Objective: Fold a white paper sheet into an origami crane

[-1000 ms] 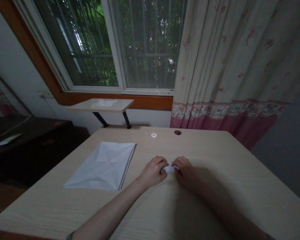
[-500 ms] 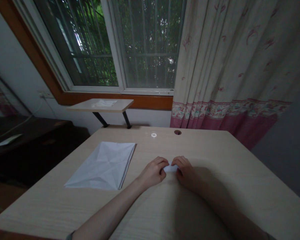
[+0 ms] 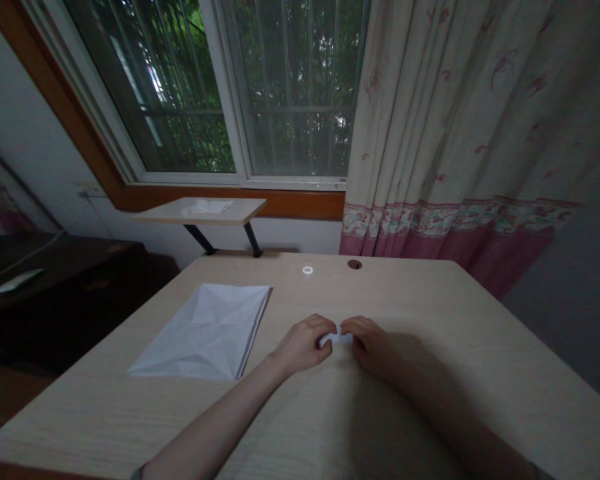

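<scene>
Between my two hands is a small piece of white paper (image 3: 345,337), mostly covered by my fingers. My left hand (image 3: 307,341) grips its left end, fingers curled over the top and thumb below. At the other end, the curled fingers of my right hand (image 3: 370,343) close on the paper. Only a short strip shows between the fingertips, so its folds cannot be made out. To the left of my hands lies a stack of creased white paper sheets (image 3: 215,330), flat on the wooden table (image 3: 290,427).
A raised side shelf (image 3: 165,212) on black legs stands at the back left, with white paper (image 3: 213,207) on it. A round cable hole (image 3: 355,265) and a small white ring (image 3: 307,271) are near the far edge. A curtain (image 3: 460,220) hangs behind.
The fingertips have come a little closer together, and less of the white paper shows between them. My left thumb has shifted slightly down. The stack of sheets stays put.
</scene>
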A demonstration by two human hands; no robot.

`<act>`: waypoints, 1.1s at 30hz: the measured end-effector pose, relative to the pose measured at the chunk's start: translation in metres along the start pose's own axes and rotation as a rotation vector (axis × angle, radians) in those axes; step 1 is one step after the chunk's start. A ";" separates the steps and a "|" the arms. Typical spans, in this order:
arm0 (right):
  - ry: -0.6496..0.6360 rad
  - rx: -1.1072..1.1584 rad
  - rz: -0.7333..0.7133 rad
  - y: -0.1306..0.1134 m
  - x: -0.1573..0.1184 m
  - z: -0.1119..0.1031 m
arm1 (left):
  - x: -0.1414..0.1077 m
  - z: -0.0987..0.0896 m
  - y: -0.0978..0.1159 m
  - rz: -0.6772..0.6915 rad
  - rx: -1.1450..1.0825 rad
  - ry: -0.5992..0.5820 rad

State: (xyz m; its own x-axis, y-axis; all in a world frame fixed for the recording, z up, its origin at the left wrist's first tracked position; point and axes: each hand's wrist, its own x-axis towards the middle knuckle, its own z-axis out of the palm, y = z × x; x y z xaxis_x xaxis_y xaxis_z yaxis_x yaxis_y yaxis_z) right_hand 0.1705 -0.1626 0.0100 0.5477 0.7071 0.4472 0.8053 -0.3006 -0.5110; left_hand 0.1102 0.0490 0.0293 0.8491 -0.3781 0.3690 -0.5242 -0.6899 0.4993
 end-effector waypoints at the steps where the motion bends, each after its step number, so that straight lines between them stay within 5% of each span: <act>1: 0.006 0.009 0.001 0.000 0.000 0.000 | 0.000 0.000 0.000 0.002 -0.007 0.000; 33: -0.001 -0.054 -0.008 -0.006 0.004 -0.004 | 0.005 0.000 0.001 -0.071 -0.158 0.067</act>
State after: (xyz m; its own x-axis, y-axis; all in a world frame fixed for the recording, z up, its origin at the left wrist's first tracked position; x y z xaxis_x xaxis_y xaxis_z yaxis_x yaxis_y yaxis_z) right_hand 0.1690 -0.1611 0.0175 0.5411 0.7102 0.4504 0.8207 -0.3291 -0.4670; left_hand 0.1135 0.0461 0.0317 0.8809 -0.2857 0.3772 -0.4710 -0.6061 0.6409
